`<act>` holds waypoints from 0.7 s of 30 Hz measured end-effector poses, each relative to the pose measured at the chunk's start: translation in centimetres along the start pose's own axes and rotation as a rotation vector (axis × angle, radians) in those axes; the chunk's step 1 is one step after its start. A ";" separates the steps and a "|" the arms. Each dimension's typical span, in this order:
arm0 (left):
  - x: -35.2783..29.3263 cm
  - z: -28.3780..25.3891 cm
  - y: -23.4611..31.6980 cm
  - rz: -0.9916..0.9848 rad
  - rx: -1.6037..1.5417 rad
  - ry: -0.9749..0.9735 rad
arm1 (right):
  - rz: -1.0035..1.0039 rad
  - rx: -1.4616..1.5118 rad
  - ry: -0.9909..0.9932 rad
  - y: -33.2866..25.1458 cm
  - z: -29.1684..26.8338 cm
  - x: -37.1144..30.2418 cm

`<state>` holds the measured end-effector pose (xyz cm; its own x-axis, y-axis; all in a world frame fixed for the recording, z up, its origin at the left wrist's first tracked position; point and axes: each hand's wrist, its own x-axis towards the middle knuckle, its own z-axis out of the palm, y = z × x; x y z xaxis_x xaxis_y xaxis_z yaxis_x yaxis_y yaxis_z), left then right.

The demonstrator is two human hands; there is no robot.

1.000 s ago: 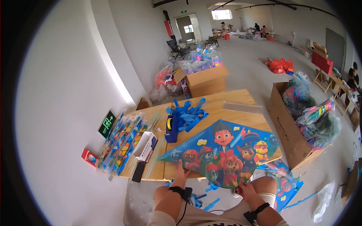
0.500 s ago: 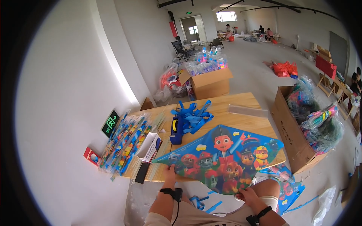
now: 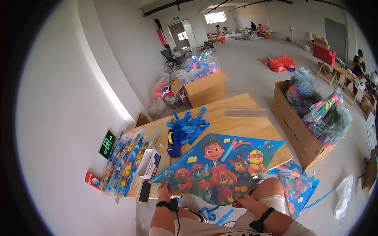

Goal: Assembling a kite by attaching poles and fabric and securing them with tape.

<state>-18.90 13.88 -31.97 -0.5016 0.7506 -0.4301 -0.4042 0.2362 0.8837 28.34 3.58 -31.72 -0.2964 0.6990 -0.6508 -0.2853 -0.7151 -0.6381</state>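
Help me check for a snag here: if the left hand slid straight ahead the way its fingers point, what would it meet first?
The left hand grips the near left edge of the cartoon kite, fingers pointing away across the wooden table. Straight on, it would likely first meet the black tape dispenser, though depth is unclear.

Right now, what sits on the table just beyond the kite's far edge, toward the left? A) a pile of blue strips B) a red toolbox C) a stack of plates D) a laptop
A: the pile of blue strips lies on the wooden table beyond the kite, which both hands hold at its near edge.
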 end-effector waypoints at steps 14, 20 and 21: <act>-7.5 0.1 -2.9 0.604 0.176 0.327 | 0.112 -0.135 -0.092 2.8 1.5 0.4; -15.4 0.6 -9.6 -0.112 0.637 0.182 | 0.131 -0.164 -0.110 3.8 2.1 0.3; -17.0 1.5 -10.9 -0.271 0.451 0.161 | 0.106 -0.150 -0.126 3.9 2.1 0.2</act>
<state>-4.84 -0.51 -34.01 -0.5500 0.5305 -0.6450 -0.1852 0.6756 0.7136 25.29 0.95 -33.44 -0.4318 0.6075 -0.6668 -0.1104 -0.7693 -0.6293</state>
